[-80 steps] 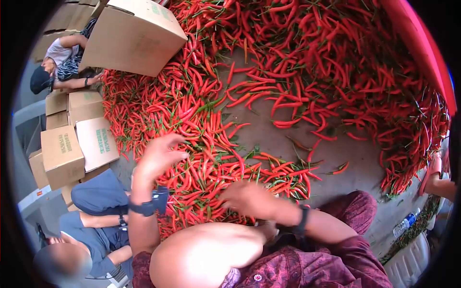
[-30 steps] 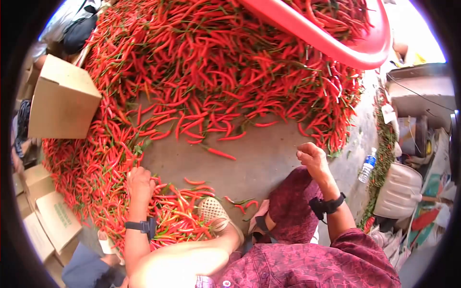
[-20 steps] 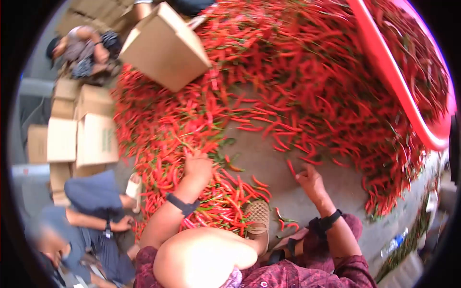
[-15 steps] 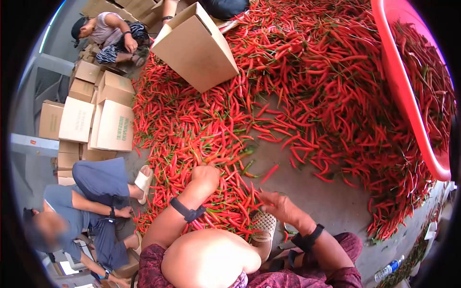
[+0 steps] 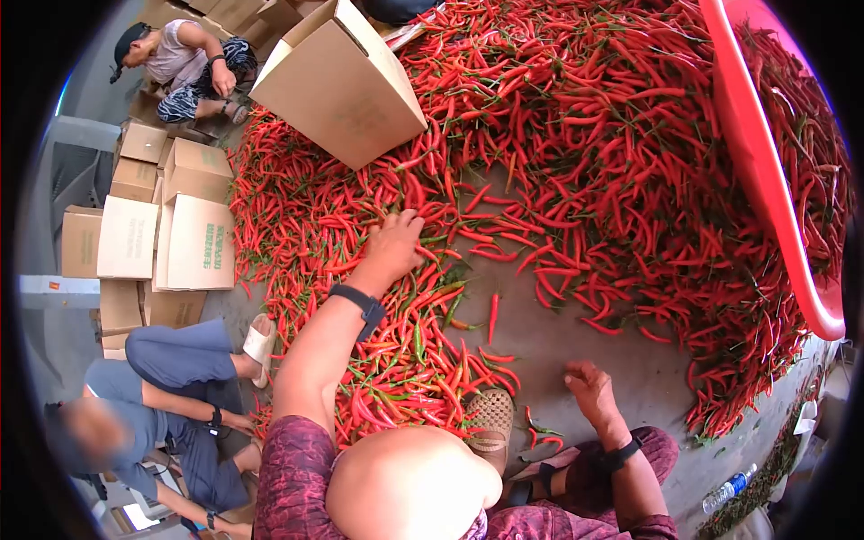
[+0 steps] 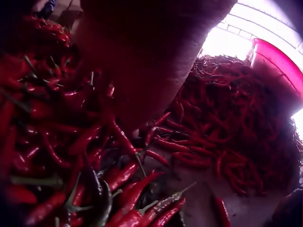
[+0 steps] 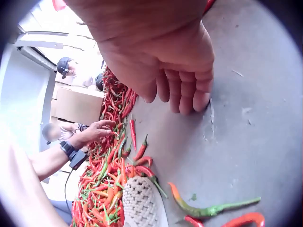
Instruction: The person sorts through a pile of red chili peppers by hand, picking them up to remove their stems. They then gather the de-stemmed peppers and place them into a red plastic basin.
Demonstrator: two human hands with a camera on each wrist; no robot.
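Note:
Red chillies with green stems lie heaped on the floor. My left hand reaches over the near part of this heap, fingertips at the chillies; the right wrist view shows that hand with its fingers loosely extended. In the left wrist view the hand itself is dark and hides what lies under it. My right hand hovers over bare floor by my knee. Its fingers hang loosely bent, holding nothing. One single red chilli lies on the floor between the hands.
A large pink tub full of chillies stands at the right. One cardboard box sits on the heap; more boxes are stacked left. Two people sit at the left. My woven shoe borders the heap, and a plastic bottle lies right.
Over the last half second my left hand has moved forward over the heap. My right hand has drawn away to the right from the heap's edge beside my shoe.

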